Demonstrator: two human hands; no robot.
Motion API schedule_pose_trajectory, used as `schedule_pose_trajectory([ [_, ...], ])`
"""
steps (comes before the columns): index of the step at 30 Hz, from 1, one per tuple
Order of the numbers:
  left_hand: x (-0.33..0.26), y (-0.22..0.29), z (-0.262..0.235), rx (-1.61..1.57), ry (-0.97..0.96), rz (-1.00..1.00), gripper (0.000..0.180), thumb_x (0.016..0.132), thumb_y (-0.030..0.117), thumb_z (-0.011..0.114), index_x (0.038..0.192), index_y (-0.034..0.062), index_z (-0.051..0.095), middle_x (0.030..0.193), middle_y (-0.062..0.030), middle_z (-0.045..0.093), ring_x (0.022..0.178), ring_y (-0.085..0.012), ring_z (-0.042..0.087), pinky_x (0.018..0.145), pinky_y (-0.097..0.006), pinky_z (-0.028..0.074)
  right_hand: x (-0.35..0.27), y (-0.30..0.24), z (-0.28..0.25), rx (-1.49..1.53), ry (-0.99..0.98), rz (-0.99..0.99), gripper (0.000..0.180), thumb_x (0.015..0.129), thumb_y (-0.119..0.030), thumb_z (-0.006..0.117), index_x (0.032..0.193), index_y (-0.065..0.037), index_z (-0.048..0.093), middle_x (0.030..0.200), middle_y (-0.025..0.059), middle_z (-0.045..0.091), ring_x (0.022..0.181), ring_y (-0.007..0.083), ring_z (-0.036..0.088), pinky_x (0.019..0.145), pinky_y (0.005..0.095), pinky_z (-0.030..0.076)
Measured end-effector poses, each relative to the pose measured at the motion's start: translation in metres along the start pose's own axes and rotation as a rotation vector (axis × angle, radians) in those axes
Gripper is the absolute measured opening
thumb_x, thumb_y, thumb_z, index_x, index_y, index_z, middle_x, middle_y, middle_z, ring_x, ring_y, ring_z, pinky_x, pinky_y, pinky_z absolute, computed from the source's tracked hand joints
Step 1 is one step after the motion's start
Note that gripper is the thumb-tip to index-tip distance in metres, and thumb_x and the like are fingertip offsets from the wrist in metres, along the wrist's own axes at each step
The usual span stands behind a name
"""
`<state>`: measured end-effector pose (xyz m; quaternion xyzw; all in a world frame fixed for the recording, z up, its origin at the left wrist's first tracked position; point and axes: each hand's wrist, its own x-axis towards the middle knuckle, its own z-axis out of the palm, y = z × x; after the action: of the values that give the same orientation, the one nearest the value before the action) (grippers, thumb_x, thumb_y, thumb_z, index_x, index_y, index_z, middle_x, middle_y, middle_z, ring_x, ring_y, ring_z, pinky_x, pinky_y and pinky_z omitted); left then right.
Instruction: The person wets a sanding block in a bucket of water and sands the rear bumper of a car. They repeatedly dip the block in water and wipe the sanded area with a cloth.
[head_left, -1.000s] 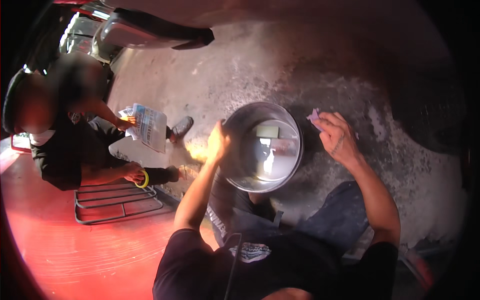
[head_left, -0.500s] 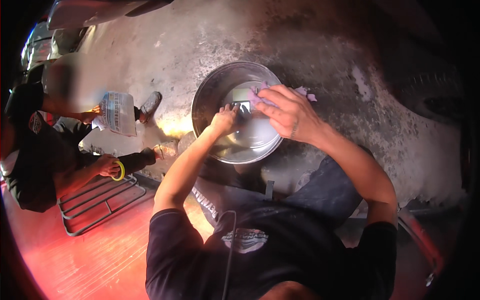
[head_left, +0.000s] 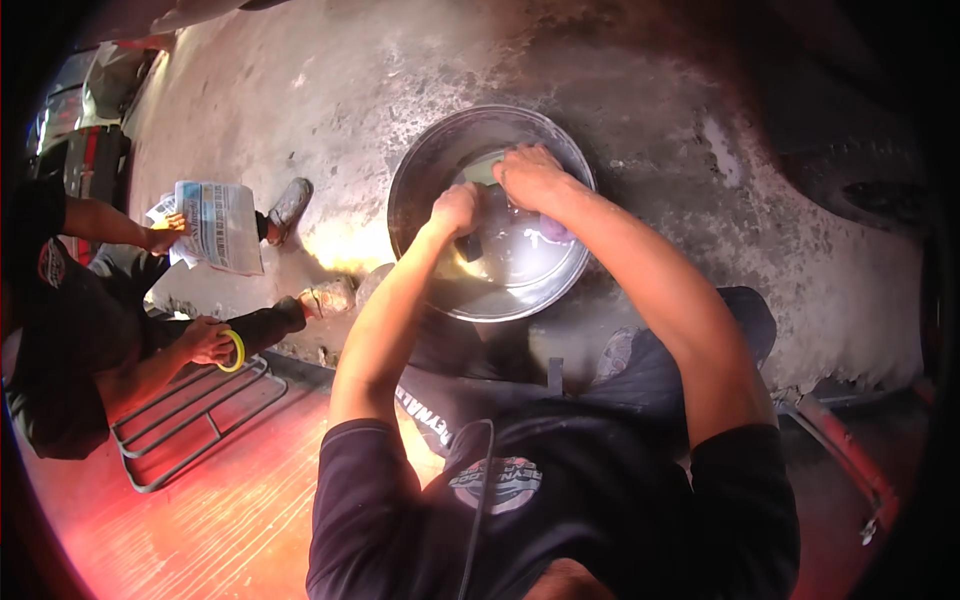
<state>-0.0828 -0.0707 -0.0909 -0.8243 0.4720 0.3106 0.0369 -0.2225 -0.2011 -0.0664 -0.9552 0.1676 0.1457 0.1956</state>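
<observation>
A round, deep metal tub (head_left: 405, 200) with shiny walls stands on the floor in front of me, and both my hands reach inside. My left hand (head_left: 457, 210) is closed near the middle of the tub. A dark piece (head_left: 468, 246) shows just below that hand; whether the fingers grip it I cannot tell. My right hand (head_left: 530, 178) is closed, fingers bent down by the far wall, and what they hold is hidden. A purple cloth (head_left: 555, 230) lies in the tub, partly under my right forearm. Beside the fingers a pale greenish patch (head_left: 483, 172) shows on the tub's bottom.
To the left sits a co-worker holding newspaper sheets (head_left: 222, 225) in one hand and a yellow tape roll (head_left: 234, 351) in the other. A black metal rack (head_left: 205, 415) lies below them. A dark tyre (head_left: 870, 190) stands at right on the stained concrete floor (head_left: 330, 110).
My right hand has dropped the purple cloth into the tub and moved left and down inside. My left hand has closed and shifted slightly. The co-worker's newspaper has moved a little left.
</observation>
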Motion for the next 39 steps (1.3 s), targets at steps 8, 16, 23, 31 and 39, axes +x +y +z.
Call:
schedule_pose_trajectory([
  [8,-0.052,-0.029,-0.026,-0.731,0.284,0.145,0.051,0.083,-0.008,0.064,0.134,-0.0013,0.067,0.112,-0.0188,0.078,0.105,-0.0242,0.075,0.096,-0.035,0.058,0.061,-0.008,0.030,-0.028,-0.328,0.091,0.076,0.082,-0.014,0.084,0.152,-0.007,0.057,0.152,0.0214,0.058,0.138,0.0419,0.059,0.113,0.0497,0.050],
  [16,-0.096,-0.017,-0.031,-1.390,0.360,0.115,0.068,0.086,-0.009,0.069,0.152,-0.0002,0.054,0.138,-0.0159,0.066,0.124,-0.0220,0.066,0.104,-0.034,0.055,-0.005,-0.006,-0.027,0.554,0.173,0.250,0.066,0.093,-0.031,0.069,0.151,-0.003,0.057,0.146,0.0264,0.062,0.135,0.0448,0.061,0.112,0.0486,0.050],
  [23,-0.092,-0.004,-0.021,-1.737,0.465,0.183,0.065,0.090,-0.010,0.058,0.155,-0.0039,0.049,0.142,-0.0156,0.063,0.129,-0.0217,0.062,0.112,-0.035,0.050,-0.086,-0.023,-0.038,0.535,0.278,0.250,0.065,0.095,-0.025,0.064,0.156,-0.005,0.052,0.148,0.0334,0.057,0.133,0.0484,0.060,0.114,0.0523,0.047],
  [31,-0.103,-0.001,-0.021,-1.568,0.604,0.162,0.064,0.093,-0.010,0.056,0.156,-0.0044,0.048,0.147,-0.0157,0.062,0.131,-0.0225,0.062,0.112,-0.035,0.049,-0.067,-0.022,-0.016,0.298,0.728,-0.055,0.050,0.095,-0.022,0.070,0.140,0.001,0.067,0.139,0.0260,0.063,0.121,0.0408,0.066,0.105,0.0485,0.052],
  [39,-0.101,0.018,-0.022,-1.680,0.450,0.088,0.044,0.100,0.008,0.066,0.141,-0.0083,0.064,0.134,-0.0138,0.071,0.126,-0.0186,0.063,0.106,-0.031,0.049,-0.061,-0.042,-0.029,0.849,0.534,0.072,0.028,0.093,-0.013,0.076,0.114,0.004,0.071,0.098,0.0178,0.074,0.085,0.0219,0.070,0.079,0.0361,0.055],
])
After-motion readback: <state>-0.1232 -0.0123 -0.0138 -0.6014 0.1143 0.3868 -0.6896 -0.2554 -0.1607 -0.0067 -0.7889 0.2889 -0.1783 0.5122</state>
